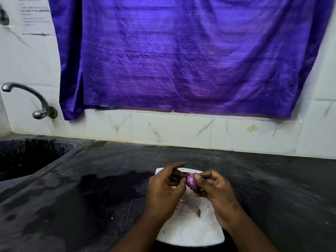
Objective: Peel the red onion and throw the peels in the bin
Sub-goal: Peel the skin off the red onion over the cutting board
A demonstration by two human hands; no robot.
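A small red onion [192, 182], shiny purple, is held above a white cutting board [190, 230] on the dark counter. My right hand [213, 190] grips the onion from the right, thumb on top. My left hand [165, 186] is at the onion's left end, fingertips pinched on a bit of its skin. Brown and pink peel scraps [198, 211] lie on the board under my hands. No bin is in view.
A dark sink [27, 157] is set into the counter at the left, with a metal tap [27, 95] on the tiled wall above it. A purple cloth [190, 57] hangs over the back wall. A wet patch [112, 184] darkens the counter left of the board.
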